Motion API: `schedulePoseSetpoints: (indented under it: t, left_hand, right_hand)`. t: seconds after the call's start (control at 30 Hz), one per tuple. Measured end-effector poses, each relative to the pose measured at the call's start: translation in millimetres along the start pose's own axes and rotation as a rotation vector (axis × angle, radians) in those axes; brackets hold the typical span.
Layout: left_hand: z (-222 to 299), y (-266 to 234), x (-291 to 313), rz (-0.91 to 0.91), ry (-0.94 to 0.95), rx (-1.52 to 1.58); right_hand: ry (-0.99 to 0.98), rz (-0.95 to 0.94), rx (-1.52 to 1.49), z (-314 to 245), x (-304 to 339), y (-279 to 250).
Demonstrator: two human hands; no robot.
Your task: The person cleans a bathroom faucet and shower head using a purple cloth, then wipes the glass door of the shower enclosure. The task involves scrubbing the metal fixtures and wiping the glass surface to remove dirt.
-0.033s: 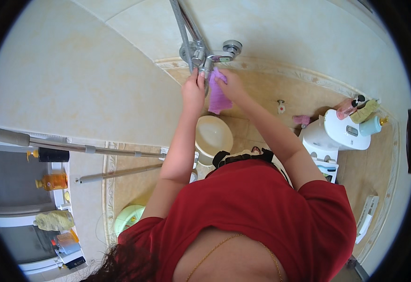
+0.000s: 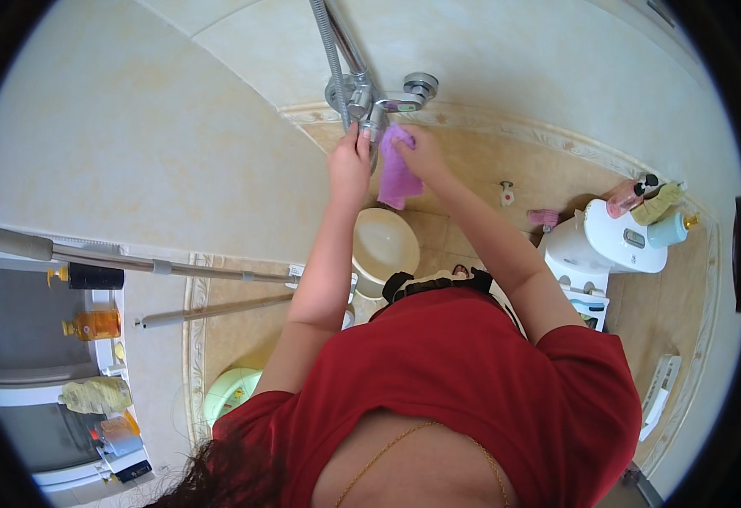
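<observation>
A chrome shower faucet (image 2: 362,100) is fixed to the tiled wall ahead of me, with a grey shower hose (image 2: 328,52) running down its left side. My left hand (image 2: 350,169) is closed at the faucet's lower end, fingers pinched together beside the hose. Just what lies between those fingertips is partly hidden. To the right, my right hand (image 2: 422,157) grips a purple cloth (image 2: 399,179) near its top. The cloth hangs down below the fingers, close beside the faucet's body.
Below the hands stands a cream bucket (image 2: 385,245). Mop poles (image 2: 116,261) slant across the left side, above a light green basin (image 2: 233,394). At right, bottles (image 2: 668,229) and a yellow-green cloth (image 2: 656,203) rest on a white toilet tank (image 2: 599,233). Shelves at left hold more bottles (image 2: 99,325).
My right hand and the purple cloth have shifted slightly right, a little farther from the faucet. My left hand stays in place.
</observation>
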State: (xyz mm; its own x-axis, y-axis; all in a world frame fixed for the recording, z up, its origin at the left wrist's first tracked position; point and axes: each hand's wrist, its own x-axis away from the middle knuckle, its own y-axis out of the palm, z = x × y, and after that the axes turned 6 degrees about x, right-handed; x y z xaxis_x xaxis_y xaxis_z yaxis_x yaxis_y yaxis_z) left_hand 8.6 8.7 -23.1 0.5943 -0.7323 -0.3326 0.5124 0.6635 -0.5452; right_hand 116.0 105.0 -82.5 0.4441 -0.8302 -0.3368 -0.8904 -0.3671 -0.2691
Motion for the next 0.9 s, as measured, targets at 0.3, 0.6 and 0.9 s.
schedulePoseSetpoints:
  t: [0.3, 0.6, 0.9]
  left_hand:
    - [-4, 6, 1, 0.014, 0.012, 0.042]
    - [11, -1, 1, -0.026, -0.034, 0.037]
    - [5, -1, 1, 0.035, 0.069, -0.005]
  right_hand:
    - [0.527, 0.122, -0.483, -9, -34, 11]
    - [0.735, 0.162, -0.902, 7, -41, 18]
    - [0.763, 0.104, -0.936, -23, -43, 9]
